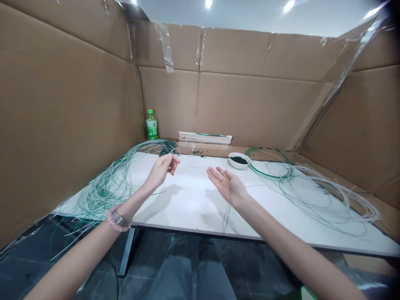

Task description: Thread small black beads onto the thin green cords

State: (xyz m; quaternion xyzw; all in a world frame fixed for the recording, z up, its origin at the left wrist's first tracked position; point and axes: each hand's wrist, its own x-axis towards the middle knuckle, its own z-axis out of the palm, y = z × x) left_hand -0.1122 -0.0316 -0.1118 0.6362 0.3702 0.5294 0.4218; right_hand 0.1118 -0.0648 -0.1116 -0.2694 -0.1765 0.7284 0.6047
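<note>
My left hand (164, 167) is raised over the white table (190, 208), its fingers curled loosely together near the tip; what they hold, if anything, is too small to make out. To the right, my right hand (226, 183) is palm up with its fingers stretched out. Thin strands pass close by my right wrist, and I cannot tell whether they touch it. Just beyond my right hand sits a white bowl (246, 166) of small black pieces (239, 160). A tangle of green and white strands (106, 187) lies left of my left hand.
Coils of white wire (350, 204) and a green loop (265, 176) lie on the right. A green bottle (151, 127) stands at the back left. Dark-ended strands (168, 147) and a white strip (204, 138) are at the back. Cardboard walls (250, 100) enclose the table.
</note>
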